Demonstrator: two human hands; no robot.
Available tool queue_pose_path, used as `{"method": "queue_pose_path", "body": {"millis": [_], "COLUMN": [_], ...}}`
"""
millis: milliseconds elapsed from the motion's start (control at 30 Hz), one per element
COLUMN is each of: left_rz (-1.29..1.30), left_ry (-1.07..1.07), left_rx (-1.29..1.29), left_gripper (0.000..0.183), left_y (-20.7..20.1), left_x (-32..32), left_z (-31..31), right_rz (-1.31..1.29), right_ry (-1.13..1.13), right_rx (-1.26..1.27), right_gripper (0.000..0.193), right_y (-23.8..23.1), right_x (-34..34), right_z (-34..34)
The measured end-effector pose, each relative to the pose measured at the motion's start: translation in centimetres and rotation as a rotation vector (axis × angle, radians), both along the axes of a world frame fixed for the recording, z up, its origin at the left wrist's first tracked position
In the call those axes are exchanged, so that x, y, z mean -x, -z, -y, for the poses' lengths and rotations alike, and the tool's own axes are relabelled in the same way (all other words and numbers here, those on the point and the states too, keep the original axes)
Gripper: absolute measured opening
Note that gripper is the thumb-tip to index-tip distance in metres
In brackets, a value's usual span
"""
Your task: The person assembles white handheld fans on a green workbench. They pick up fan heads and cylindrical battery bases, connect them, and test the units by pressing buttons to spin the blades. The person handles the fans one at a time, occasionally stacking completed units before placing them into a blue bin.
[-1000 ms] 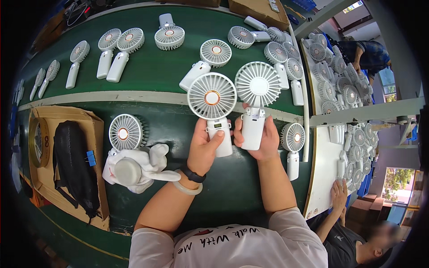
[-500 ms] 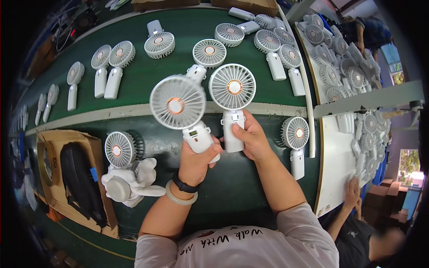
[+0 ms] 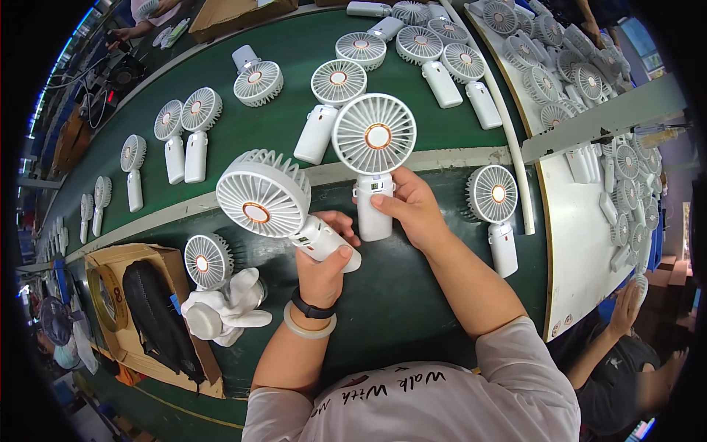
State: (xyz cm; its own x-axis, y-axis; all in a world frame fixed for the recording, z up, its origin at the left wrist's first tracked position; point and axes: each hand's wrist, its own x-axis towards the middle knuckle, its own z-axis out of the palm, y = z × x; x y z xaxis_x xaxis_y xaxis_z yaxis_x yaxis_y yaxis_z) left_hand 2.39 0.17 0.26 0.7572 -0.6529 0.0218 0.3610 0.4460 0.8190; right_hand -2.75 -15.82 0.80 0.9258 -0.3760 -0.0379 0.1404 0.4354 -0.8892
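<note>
Fans (image 3: 338, 81) lie beyond the hands (image 3: 418, 214), box (image 3: 171, 267) left.

The surface (image 3: 412, 309) is dark green, split by a pale strip (image 3: 456, 158). On its near part sit a carton (image 3: 162, 258) at left, a fan (image 3: 209, 261) beside a white bundle (image 3: 247, 298), and another fan (image 3: 492, 195) near the right edge. Beyond the strip, more fans (image 3: 195, 156) lie spread out. A white panel (image 3: 582, 243) to the right carries many crowded fans (image 3: 626, 195).
</note>
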Motion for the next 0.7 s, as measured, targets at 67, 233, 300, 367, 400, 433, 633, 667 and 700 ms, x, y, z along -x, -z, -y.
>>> {"method": "queue_pose_path", "body": {"millis": [67, 233, 300, 367, 400, 433, 633, 667, 700], "left_rz": [0.018, -0.006, -0.032, -0.077, -0.089, -0.101, -0.118, -0.109, -0.146], "left_ry": [-0.005, 0.05, 0.051, 0.04, 0.038, 0.035, 0.055, 0.052, 0.087], "left_rx": [-0.013, -0.014, -0.002, 0.022, 0.033, 0.045, 0.036, 0.025, 0.088], "left_gripper": [0.056, 0.069, 0.072, 0.076, 0.077, 0.078, 0.078, 0.077, 0.075], "left_y": [0.1, 0.0, -0.2, -0.3, -0.4, -0.4, -0.1, 0.1, -0.5], "left_x": [0.0, -0.1, -0.1, 0.1, 0.2, 0.2, 0.0, -0.1, -0.1], "left_z": [0.0, 0.0, 0.1, 0.2, 0.3, 0.3, 0.2, -0.1, 0.0], "right_rz": [-0.024, -0.053, -0.066, -0.058, -0.048, -0.039, 0.077, 0.148, 0.11], "right_ry": [-0.04, 0.036, 0.036, 0.042, 0.043, 0.043, 0.053, 0.059, -0.017], "right_rx": [0.011, 0.034, 0.046, 0.035, 0.03, 0.025, 0.585, 0.875, 0.761], "right_gripper": [0.04, 0.038, 0.038, 0.038, 0.037, 0.037, 0.036, 0.037, 0.039], "right_y": [0.0, 0.0, -0.1, -0.5, -0.5, -0.5, -0.5, -0.7, -1.2], "right_x": [0.1, 0.0, 0.0, 0.0, 0.0, 0.0, 0.3, 0.4, 0.7], "right_z": [0.3, 0.0, 0.1, 0.0, 0.0, 0.0, -0.5, -0.8, -1.5]}}
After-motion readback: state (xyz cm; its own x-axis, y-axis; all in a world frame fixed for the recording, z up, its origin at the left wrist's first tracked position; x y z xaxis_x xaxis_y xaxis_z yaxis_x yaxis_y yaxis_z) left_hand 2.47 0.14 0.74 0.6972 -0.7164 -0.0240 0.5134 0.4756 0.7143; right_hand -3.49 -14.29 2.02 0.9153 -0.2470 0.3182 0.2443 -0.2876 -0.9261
